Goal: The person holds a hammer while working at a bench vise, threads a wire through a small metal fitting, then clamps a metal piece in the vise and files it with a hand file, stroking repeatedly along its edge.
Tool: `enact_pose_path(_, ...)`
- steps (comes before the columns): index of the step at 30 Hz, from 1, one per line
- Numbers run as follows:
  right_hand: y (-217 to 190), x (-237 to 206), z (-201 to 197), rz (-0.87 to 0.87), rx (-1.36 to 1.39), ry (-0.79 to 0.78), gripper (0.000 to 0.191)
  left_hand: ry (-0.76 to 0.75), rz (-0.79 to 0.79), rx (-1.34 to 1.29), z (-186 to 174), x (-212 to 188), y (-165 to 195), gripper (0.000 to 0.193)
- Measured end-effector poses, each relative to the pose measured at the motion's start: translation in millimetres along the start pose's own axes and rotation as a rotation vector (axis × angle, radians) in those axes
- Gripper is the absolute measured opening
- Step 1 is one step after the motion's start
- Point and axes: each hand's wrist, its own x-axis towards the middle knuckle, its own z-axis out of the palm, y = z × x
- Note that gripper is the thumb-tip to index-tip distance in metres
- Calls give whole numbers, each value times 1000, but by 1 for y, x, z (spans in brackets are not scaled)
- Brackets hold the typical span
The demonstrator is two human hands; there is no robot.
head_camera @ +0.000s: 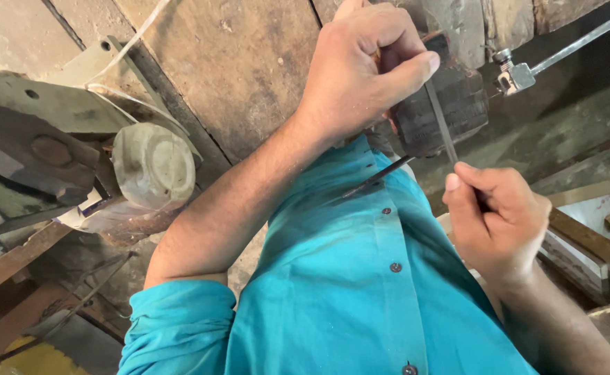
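Thin flat metal file lying across top of dark vise at worktop edge, running btwn both hands. Left hand gripping far end, thumb pressing on top. Right hand pinching near end, grip closed round it. Vise handle w/ metal bar sticking out to right. Teal shirt below; round pale lid sitting at left.

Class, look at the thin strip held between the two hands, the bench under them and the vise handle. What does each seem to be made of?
Thin strip: probably metal, dull grey, narrow and flat.
Bench: rough wooden planks, worn and stained, with visible grain and gaps.
Vise handle: bright steel, by its shine.
Left hand and right hand grip the strip.
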Motion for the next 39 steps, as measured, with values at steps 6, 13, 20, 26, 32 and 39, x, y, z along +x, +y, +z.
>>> enact_pose_path(6,-12,7,2,83,-61,-8,9,-19,69,23,0,1,14,21)
enact_pose_path(13,-12,24,15,-14,-52,1,7,10,-380,-299,-3,19,21,16)
enact_pose_path(20,-2,24,14,-104,-178,5,8,76,80,-33,-6,13,-4,19)
enact_pose_path(26,34,27,25,-35,168,18,7,20,-261,-376,-11,24,-35,15)
enact_pose_path(32,-13,17,17,0,-46,12,8,47,-6,-58,-5,8,4,21)
enact_pose_path(39,-22,30,20,-39,1,0,7,-38,-293,-301,-11,15,24,23)
